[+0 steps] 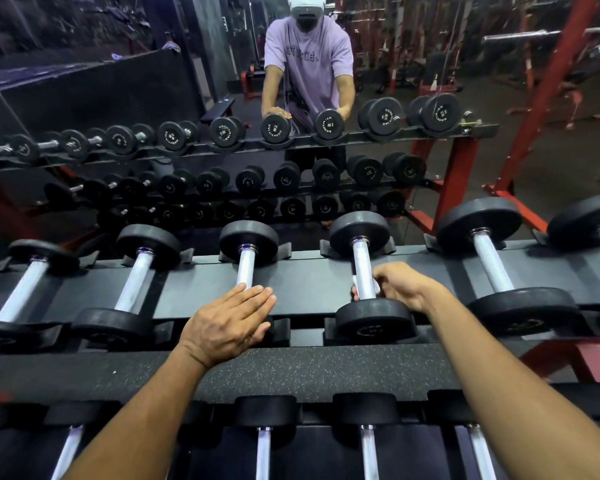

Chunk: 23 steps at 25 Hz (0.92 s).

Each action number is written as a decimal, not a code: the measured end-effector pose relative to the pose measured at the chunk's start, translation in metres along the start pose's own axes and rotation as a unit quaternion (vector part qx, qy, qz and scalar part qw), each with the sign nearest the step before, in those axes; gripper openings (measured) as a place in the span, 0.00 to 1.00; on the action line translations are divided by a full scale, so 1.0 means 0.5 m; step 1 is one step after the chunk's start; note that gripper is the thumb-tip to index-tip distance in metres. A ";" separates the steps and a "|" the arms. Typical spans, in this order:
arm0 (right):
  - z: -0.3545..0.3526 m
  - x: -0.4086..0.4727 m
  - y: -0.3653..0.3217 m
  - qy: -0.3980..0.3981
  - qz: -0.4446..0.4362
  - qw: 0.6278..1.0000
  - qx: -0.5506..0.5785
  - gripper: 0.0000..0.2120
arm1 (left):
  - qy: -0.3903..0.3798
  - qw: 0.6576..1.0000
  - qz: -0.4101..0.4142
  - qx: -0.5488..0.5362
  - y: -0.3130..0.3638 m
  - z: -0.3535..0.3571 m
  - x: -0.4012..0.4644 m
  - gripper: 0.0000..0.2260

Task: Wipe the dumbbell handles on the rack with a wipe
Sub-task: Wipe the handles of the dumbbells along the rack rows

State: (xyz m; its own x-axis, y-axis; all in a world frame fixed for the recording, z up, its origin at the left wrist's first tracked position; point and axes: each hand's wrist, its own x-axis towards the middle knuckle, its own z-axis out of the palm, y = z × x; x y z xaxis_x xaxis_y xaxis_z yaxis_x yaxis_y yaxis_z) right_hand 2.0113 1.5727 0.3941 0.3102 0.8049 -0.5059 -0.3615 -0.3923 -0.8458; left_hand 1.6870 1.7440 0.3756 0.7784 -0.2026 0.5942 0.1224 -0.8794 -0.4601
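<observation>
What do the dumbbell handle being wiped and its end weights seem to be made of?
Handle: likely metal, bright silvery finish with fine rough texture and light glints. End weights: probably rubber or urethane coating, matte black, dull soft sheen; the core is hidden.

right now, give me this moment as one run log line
step: wiping handle | right hand: grips wipe round dumbbell handle | left hand: flat on neighbouring dumbbell | rack: top row

Wipe (357,284) mostly hidden — only white scraps show beside right hand (400,287). Left hand (227,323) covers a dumbbell's near head. Lower-row dumbbells (368,445) cut off by bottom edge.
</observation>
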 end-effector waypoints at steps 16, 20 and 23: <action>0.039 -0.012 -0.036 0.039 -0.020 0.991 0.130 0.18 | -0.006 1.000 -0.012 0.006 0.000 0.003 -0.001 0.18; 0.025 -0.074 0.002 0.073 -0.020 0.988 -0.135 0.09 | -0.007 1.000 -0.009 -0.001 0.003 0.001 0.003 0.18; 0.032 -0.114 0.027 0.114 -0.110 0.963 -0.218 0.12 | -0.014 1.000 -0.013 -0.006 0.010 -0.001 0.014 0.18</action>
State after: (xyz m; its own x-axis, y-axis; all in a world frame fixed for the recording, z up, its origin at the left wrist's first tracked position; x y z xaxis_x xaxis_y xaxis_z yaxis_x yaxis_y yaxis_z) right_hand 1.9744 1.5286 0.4141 0.5396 0.7909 -0.2885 0.1223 -0.4127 -0.9026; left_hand 1.6928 1.7381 0.3777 0.7922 -0.1680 0.5866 0.1353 -0.8891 -0.4373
